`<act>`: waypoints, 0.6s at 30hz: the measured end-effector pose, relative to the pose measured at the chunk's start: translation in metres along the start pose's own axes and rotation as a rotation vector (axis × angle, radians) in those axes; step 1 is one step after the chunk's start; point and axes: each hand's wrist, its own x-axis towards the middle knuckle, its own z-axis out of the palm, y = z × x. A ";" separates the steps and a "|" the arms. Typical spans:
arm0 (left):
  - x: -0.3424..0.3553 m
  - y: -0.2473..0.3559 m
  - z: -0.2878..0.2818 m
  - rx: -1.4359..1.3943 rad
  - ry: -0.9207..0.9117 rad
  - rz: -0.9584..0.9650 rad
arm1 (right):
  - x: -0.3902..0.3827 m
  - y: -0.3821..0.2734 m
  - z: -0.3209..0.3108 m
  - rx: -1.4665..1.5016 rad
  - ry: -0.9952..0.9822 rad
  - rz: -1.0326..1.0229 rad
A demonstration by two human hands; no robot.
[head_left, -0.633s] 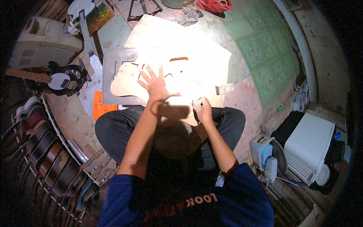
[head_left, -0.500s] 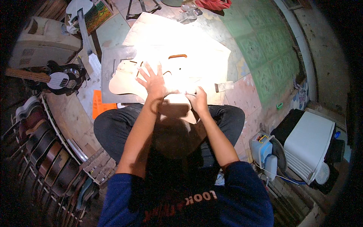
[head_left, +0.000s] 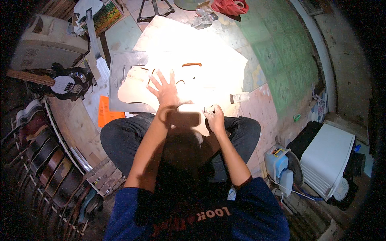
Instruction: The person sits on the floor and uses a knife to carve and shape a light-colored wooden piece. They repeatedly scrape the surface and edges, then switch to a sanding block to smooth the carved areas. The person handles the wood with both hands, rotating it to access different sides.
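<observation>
A pale, guitar-body-shaped panel [head_left: 130, 91] with cut-out slots and holes lies flat in front of me, much of it washed out by bright light. My left hand [head_left: 166, 93] presses down on it, fingers spread. At the panel's near right edge, beside a pointed horn, my right hand [head_left: 215, 118] is closed with thumb and fingers pinched together. Whatever it grips is too small and glared to make out. Beneath the panel are a grey sheet [head_left: 115, 98] and a larger pale sheet [head_left: 237, 66].
An orange paper [head_left: 105, 113] lies left of my knee. Farther left are a black guitar [head_left: 66, 84] and a rack of guitar bodies [head_left: 46, 156]. A white box-shaped appliance [head_left: 327, 150] and a blue container [head_left: 277, 160] stand right. A red bag [head_left: 229, 6] lies at the back.
My right hand has slid a little toward me along the panel's edge, still pinched. The left hand stays spread in the same place, and the whole view has shifted slightly.
</observation>
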 end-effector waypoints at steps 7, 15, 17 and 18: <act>-0.003 0.001 0.002 -0.025 0.045 0.031 | 0.046 -0.002 0.015 -0.308 0.150 -0.115; -0.004 0.006 -0.009 0.035 -0.069 -0.053 | 0.035 0.003 0.019 -0.209 0.189 -0.199; -0.002 0.008 -0.011 0.053 -0.073 -0.066 | 0.045 0.003 0.027 -0.220 0.293 -0.195; -0.003 0.010 -0.013 0.066 -0.076 -0.066 | 0.052 0.001 0.028 -0.221 0.349 -0.195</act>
